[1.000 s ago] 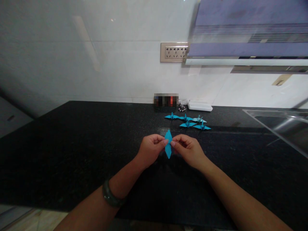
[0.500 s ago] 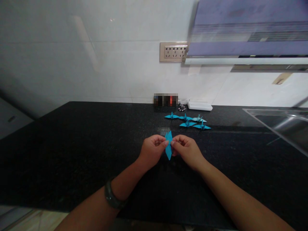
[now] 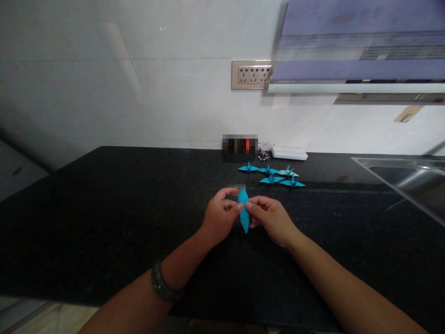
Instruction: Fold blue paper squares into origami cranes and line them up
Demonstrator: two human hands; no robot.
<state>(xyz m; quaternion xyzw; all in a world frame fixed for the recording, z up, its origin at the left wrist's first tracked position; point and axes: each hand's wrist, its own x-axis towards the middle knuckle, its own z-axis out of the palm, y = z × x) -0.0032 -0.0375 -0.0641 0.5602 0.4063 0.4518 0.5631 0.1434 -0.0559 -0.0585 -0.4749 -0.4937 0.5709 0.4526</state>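
Five finished cranes (image 3: 273,175) lined up on the table (image 3: 104,218) behind the hands, wings spread flat, necks and tails raised. A sixth piece in hand: blue paper (image 3: 244,209), folded so far into a narrow, pointed diamond, held upright above the table between both hands. No wings, neck or head formed on it yet; judged roughly midway through the folding, with narrowing, reverse folds and wing spreading left to do.

Left hand (image 3: 218,217) pinching the paper's left edge, fingers closed on it near the upper half. Right hand (image 3: 269,215) doing likewise on the right edge, fingers pressed together on the paper, thumb tip against the crease. Both grips tight, hands nearly touching.

Paper thin, matte, crisp at the creases, bright turquoise; sharp tips at top and bottom. Table dark polished stone, finely speckled, faintly glossy. Dark smooth bangle (image 3: 160,284) on the left wrist. At the back edge, a flat white case (image 3: 289,152) with rounded corners, a small blurred box (image 3: 239,144) beside it, something tiny and dark between them, too small to tell. Glossy white tiled wall with a beige metallic socket plate (image 3: 251,74). Steel sink (image 3: 406,181) at the right, shiny, straight-rimmed.
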